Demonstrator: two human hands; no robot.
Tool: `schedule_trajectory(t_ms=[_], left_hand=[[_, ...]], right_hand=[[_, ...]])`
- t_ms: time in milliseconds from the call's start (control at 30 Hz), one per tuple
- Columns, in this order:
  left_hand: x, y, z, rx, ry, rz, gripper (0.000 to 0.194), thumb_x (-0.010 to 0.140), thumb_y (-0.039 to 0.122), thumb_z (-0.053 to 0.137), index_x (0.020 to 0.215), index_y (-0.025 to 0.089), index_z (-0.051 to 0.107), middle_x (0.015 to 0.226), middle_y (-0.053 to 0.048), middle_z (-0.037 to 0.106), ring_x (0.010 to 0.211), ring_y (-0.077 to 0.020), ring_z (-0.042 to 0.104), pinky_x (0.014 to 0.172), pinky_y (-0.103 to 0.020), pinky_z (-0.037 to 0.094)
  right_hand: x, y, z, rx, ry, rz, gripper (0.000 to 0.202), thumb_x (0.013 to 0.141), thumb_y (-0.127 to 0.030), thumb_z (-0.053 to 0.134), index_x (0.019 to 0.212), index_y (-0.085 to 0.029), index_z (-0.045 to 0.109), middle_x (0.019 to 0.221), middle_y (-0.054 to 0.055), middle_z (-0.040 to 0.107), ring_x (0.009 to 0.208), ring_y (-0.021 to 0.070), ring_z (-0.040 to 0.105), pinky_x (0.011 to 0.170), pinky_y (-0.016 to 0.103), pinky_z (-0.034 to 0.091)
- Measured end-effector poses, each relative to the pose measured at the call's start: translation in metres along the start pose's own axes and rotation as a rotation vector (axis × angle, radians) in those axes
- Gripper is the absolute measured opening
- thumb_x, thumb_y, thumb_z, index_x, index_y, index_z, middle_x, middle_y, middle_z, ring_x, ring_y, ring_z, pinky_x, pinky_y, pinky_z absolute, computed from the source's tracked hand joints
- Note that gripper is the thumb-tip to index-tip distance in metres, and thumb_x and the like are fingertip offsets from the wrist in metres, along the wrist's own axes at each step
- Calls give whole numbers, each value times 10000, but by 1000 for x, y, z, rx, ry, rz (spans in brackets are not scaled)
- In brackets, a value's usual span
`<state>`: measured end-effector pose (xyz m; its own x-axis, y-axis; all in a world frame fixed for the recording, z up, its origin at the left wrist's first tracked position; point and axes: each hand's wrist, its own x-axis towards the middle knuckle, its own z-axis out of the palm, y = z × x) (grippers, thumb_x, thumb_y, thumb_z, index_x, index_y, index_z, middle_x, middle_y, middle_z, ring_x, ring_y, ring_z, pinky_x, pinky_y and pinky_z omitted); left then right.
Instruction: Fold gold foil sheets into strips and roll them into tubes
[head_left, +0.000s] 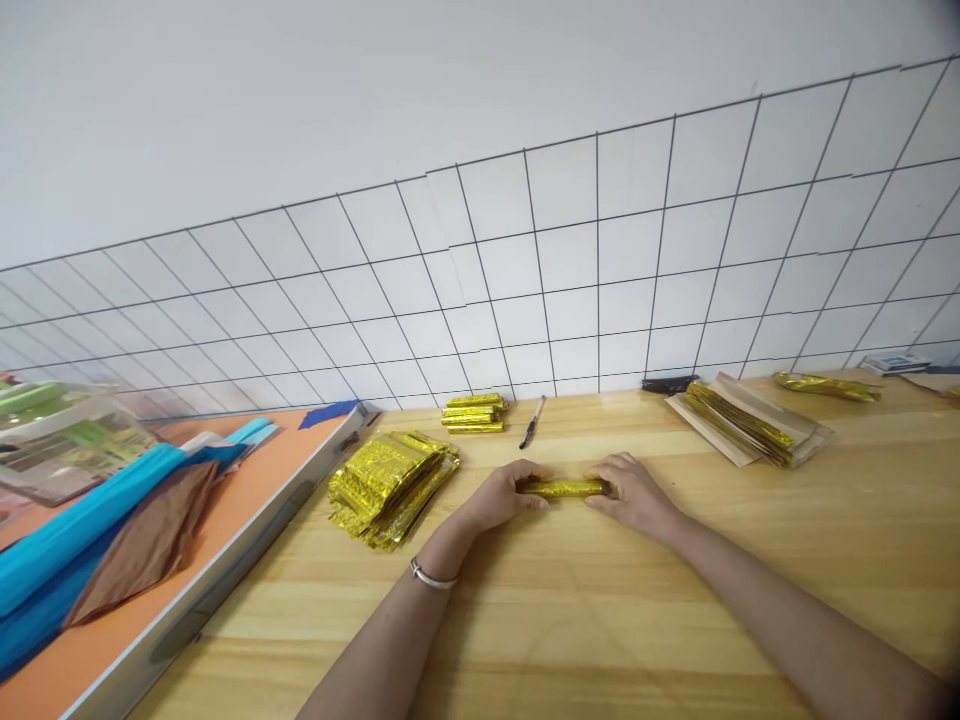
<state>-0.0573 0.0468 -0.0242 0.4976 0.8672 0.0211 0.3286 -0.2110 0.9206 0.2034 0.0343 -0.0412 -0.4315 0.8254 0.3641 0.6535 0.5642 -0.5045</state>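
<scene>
A shiny gold foil roll (pixel 564 488) lies crosswise low over the wooden table, gripped at both ends. My left hand (pixel 511 495) is closed round its left end, thumb nearer me. At the right end my right hand (pixel 628 492) is closed too, thumb and fingers pinching the roll. To the left of my left hand sits a thick stack of folded gold foil sheets (pixel 390 485). Farther back, several finished-looking gold rolls (pixel 474 413) rest in a small pile. A pen (pixel 532 423) lies beside that pile, its dark end toward me.
Brown paper with gold foil strips (pixel 739 425) lies at the right, a black item (pixel 670 384) behind it. More gold foil (pixel 825 386) is farther right. Left of the wooden table (pixel 600 620), an orange surface (pixel 187 590) bears blue and brown paper and a clear box (pixel 67 450).
</scene>
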Motion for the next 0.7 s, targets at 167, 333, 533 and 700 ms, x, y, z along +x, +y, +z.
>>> schedule_trajectory(t_ms=[167,333,533,700], left_hand=[[-1,5,6,154,51,61,364,691,256,718,1040,169,665,1002,-71,636,914,-195,554,852,-301,424],[-1,3,7,253,65,107,308,749,249,660,1049,178,663,1004,-68,636,927,-188,561,852,-281,428],[0,3,9,372,85,156,328,762,282,650,1074,179,646,976,-68,636,875,-186,566,808,-273,439],[2,8,14,486,78,222,359,751,271,663,1099,185,636,956,-83,637,930,-215,546,847,-297,420]], right_hand=[[0,-3,1,-17,8,-8,224,749,-321,643,952,-226,648,875,51,636,871,229,514,767,347,383],[0,-2,1,-20,9,-13,193,755,-304,634,933,-228,649,861,42,637,861,222,518,765,342,382],[1,0,1,-16,0,-15,183,763,-318,619,920,-231,652,829,38,640,838,221,528,747,348,390],[1,3,1,-12,0,-19,203,763,-339,616,926,-223,650,840,49,642,852,232,536,763,370,404]])
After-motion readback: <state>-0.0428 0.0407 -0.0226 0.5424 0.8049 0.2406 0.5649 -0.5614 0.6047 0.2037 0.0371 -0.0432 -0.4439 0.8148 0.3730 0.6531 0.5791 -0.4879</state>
